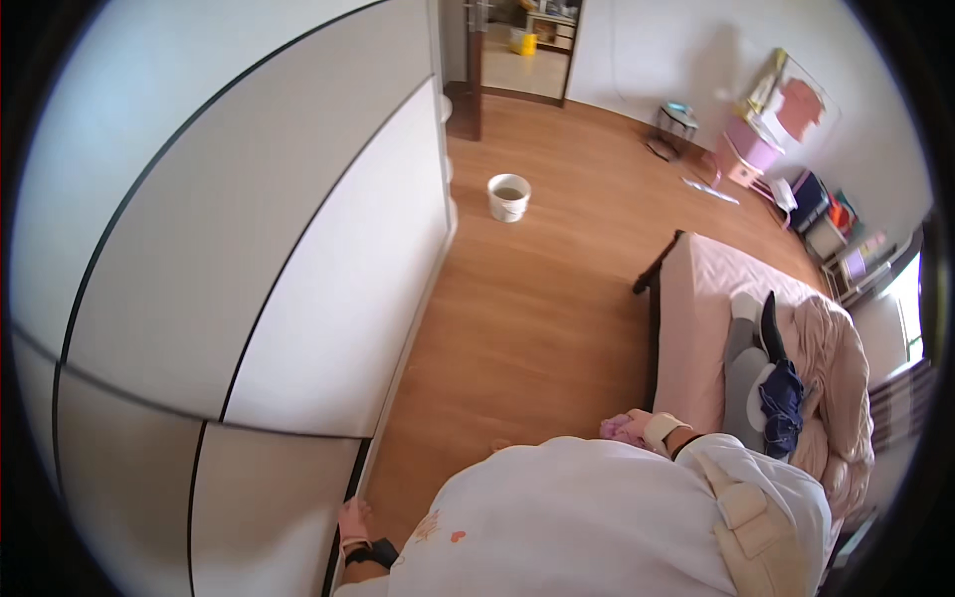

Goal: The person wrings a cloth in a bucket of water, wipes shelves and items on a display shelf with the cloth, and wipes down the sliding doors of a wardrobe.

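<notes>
My left hand (355, 521) is low by the edge of the white wardrobe (298, 488), with a pale pink band across it and a dark band at the wrist. Its fingers look loosely apart, and I see nothing held in them. On the other side, my right hand (647, 428) is closed round a crumpled purple-pink cloth (621, 428). That hand is beside the bed's near side, with a white band across it; its fingertips are partly hidden by the cloth.
A white bucket (508, 199) of murky water stands on the wooden floor (517, 298). To the right is a bed (701, 289) with clothes (781, 408) and a bunched quilt (831, 348). A stool (677, 117) and pink boxes (748, 149) line the far wall, near an open doorway.
</notes>
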